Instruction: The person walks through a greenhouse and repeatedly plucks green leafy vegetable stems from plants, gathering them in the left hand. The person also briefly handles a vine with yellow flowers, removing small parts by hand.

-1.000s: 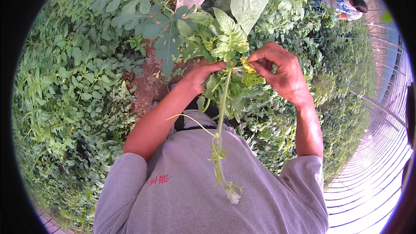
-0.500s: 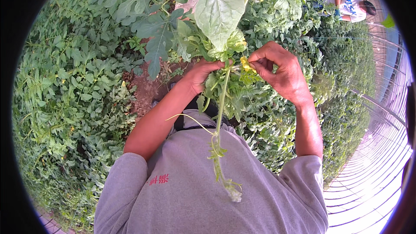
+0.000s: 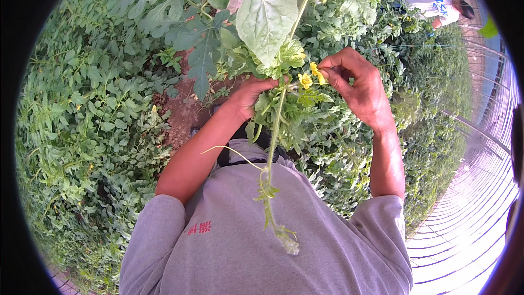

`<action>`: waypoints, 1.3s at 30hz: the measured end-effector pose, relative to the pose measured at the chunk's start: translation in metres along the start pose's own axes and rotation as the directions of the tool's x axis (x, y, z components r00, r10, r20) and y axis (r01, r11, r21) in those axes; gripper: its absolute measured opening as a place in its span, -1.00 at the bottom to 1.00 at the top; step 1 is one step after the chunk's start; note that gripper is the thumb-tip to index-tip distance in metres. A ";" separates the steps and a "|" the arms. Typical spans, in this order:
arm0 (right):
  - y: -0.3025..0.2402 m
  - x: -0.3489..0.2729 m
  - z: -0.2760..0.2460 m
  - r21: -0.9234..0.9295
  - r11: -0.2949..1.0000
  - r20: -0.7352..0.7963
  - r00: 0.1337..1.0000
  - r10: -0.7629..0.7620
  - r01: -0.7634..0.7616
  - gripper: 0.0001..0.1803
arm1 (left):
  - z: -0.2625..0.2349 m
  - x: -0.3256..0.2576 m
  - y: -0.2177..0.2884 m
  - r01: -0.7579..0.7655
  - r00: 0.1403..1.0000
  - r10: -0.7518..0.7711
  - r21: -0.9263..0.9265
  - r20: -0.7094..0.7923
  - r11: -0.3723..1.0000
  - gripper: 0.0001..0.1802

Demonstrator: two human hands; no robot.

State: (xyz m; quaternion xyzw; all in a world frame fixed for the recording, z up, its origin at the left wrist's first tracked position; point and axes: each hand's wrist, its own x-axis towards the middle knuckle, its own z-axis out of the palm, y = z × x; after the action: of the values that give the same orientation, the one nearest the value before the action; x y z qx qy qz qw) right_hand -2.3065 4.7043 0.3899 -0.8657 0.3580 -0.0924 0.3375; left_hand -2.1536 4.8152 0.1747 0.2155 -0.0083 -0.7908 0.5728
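Observation:
My right hand [image 3: 361, 88] pinches a yellow flower [image 3: 317, 72] between thumb and fingertips. Just left of it, a second yellow flower [image 3: 305, 80] sits on the vine, and the two blooms lie close together or touching. With closed fingers my left hand [image 3: 246, 98] grips the green vine stem [image 3: 279, 117] at a leafy joint; leaves hide part of its grip. The stem's fuzzy tip [image 3: 287, 240] hangs in front of my grey shirt, with a thin curled tendril [image 3: 234, 152] branching off. A broad green leaf [image 3: 268, 19] stands above my hands.
Dense leafy vines [image 3: 98, 109] spread on both sides. Brown soil [image 3: 183, 110] shows at the left of my legs. Another person [image 3: 431, 3] in a white shirt is among the plants at upper right. Curved ribs and pale sheeting [image 3: 464, 229] form the right side.
My right hand has shifted slightly right and up. Two separate yellow flowers now show where one yellow patch was. The vine and broad leaf have swung slightly left. The other person has moved.

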 end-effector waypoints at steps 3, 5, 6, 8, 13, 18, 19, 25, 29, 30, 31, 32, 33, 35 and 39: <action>-0.001 0.001 -0.007 -0.044 0.999 0.064 0.998 -0.006 0.009 -0.91 | 0.002 0.000 0.000 0.019 1.000 -0.019 0.004 -0.020 1.000 -0.55; -0.002 0.002 -0.009 -0.069 0.994 0.103 0.992 -0.076 0.084 -0.90 | 0.003 -0.001 0.000 0.014 0.999 -0.014 0.001 -0.029 1.000 -0.55; -0.002 0.003 -0.010 -0.080 0.990 0.119 0.987 -0.103 0.113 -0.90 | 0.003 -0.001 0.000 0.006 1.000 -0.006 -0.012 -0.016 1.000 -0.54; -0.003 0.004 -0.011 -0.063 0.990 0.135 0.984 -0.115 0.124 -0.89 | 0.003 -0.001 0.001 0.004 1.000 -0.004 0.009 -0.002 1.000 -0.54; -0.002 0.008 -0.008 -0.086 0.978 0.185 0.968 -0.172 0.190 -0.89 | 0.006 0.000 0.002 0.014 1.000 -0.014 0.000 -0.016 1.000 -0.54; -0.001 0.009 0.000 -0.107 0.975 0.201 0.965 -0.168 0.192 -0.89 | 0.009 -0.001 0.002 0.006 1.000 -0.006 -0.005 0.004 1.000 -0.53; -0.001 0.009 0.000 -0.111 0.973 0.170 0.969 -0.181 0.201 -0.89 | 0.009 0.000 0.003 0.027 0.999 -0.026 0.018 -0.030 0.999 -0.52; 0.001 0.004 -0.009 -0.118 0.991 -0.014 0.997 -0.070 0.068 -0.90 | 0.002 0.001 0.003 0.026 1.000 -0.026 -0.020 -0.006 0.999 -0.51; 0.015 -0.010 -0.013 -0.150 0.985 -0.153 0.987 0.058 -0.081 -0.88 | -0.001 0.004 0.006 0.034 0.998 -0.032 0.040 -0.053 0.999 -0.51; 0.019 -0.015 -0.012 -0.151 0.981 -0.179 0.980 0.090 -0.118 -0.88 | -0.001 0.004 0.007 0.039 0.997 -0.034 0.061 -0.075 0.997 -0.51; 0.024 -0.021 -0.011 -0.151 0.976 -0.205 0.971 0.122 -0.155 -0.88 | -0.001 0.005 0.009 0.030 0.997 -0.024 0.072 -0.080 0.997 -0.51; 0.029 -0.027 -0.009 -0.176 0.957 -0.213 0.958 0.193 -0.232 -0.86 | 0.000 0.006 0.011 0.021 0.996 -0.014 0.084 -0.083 0.996 -0.51; 0.032 -0.036 -0.003 -0.209 0.960 -0.256 0.958 0.132 -0.188 -0.86 | 0.000 0.008 0.013 0.003 0.998 0.003 0.088 -0.068 0.996 -0.51; 0.033 -0.059 0.005 -0.275 0.926 -0.341 0.927 0.159 -0.260 -0.84 | 0.003 0.016 0.018 -0.011 0.997 0.016 0.075 -0.070 0.997 -0.53; 0.025 -0.106 0.030 0.404 0.828 0.065 0.915 0.397 -0.388 -0.75 | 0.006 0.029 0.025 -0.016 0.997 0.025 0.111 -0.078 0.994 -0.60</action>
State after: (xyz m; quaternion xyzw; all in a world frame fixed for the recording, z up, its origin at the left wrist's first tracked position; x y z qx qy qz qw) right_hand -2.3849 4.7795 0.3597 -0.6826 0.5045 -0.1035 0.5185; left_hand -2.1403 4.7785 0.1772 0.2778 -0.0315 -0.7741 0.5680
